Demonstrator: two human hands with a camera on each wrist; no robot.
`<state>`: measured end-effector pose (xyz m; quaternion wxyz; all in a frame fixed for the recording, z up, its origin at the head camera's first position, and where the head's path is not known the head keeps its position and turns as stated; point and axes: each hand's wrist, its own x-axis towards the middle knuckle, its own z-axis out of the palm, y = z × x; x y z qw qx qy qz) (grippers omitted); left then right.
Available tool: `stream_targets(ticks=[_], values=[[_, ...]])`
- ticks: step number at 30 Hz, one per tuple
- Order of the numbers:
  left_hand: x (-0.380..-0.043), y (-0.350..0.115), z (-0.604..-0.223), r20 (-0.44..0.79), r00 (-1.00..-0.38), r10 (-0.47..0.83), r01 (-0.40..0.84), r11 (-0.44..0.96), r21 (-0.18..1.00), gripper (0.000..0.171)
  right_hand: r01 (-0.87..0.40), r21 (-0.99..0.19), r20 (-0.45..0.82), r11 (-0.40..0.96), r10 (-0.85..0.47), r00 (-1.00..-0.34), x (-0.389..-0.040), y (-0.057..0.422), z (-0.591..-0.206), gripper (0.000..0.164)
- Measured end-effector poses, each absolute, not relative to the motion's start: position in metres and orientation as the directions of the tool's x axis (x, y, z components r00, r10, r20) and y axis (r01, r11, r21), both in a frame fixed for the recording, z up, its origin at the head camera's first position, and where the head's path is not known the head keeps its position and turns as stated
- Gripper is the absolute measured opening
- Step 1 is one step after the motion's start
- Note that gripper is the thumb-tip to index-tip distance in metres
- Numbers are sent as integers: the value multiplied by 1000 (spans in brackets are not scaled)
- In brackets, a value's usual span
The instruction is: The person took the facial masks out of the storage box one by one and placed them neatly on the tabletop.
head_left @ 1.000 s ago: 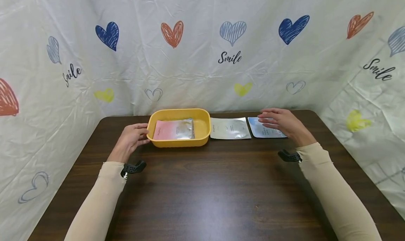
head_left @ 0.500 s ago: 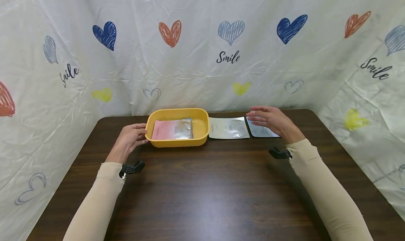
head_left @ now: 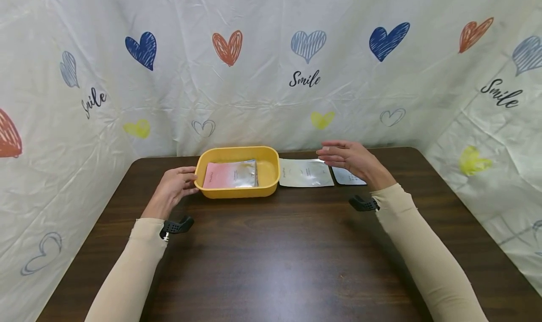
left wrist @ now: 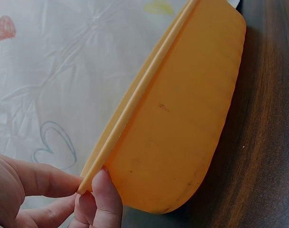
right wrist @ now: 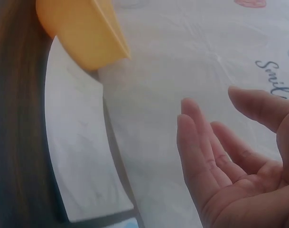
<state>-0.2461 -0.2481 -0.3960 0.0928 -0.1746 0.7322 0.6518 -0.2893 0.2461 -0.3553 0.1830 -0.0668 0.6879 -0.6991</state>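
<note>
A yellow plastic basket (head_left: 238,194) stands at the back of the table, and a pink-and-silver foil sachet (head_left: 223,175) lies in it over another blue-edged one. At its left end my left hand (head_left: 174,186) pinches the rim between thumb and fingers, as the left wrist view confirms on the basket's end wall (left wrist: 168,123). My right hand (head_left: 350,160) hovers with fingers loosely extended and nothing in them, its fingertips overlapping a pale silver sachet (head_left: 301,174) that lies right of the basket. Partly hidden under this hand is a light blue sachet (head_left: 348,177).
Dark brown wood tabletop (head_left: 262,256) runs up to a white cloth backdrop (head_left: 254,87) printed with hearts and "Smile". The cloth also closes in the left and right sides. A black wrist strap (head_left: 177,225) is on each forearm.
My right hand has moved left, from over the light blue sachet towards the pale silver one. The left hand has stayed at the basket rim, and the basket has not moved.
</note>
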Motion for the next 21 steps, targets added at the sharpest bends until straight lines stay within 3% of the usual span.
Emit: stream_targets(ticks=[21], values=[[-245,-249,-396,-355,-926,-127,-367,86,926,46,132,-989,-147,64,-409,-901,-292,193,-354,53]])
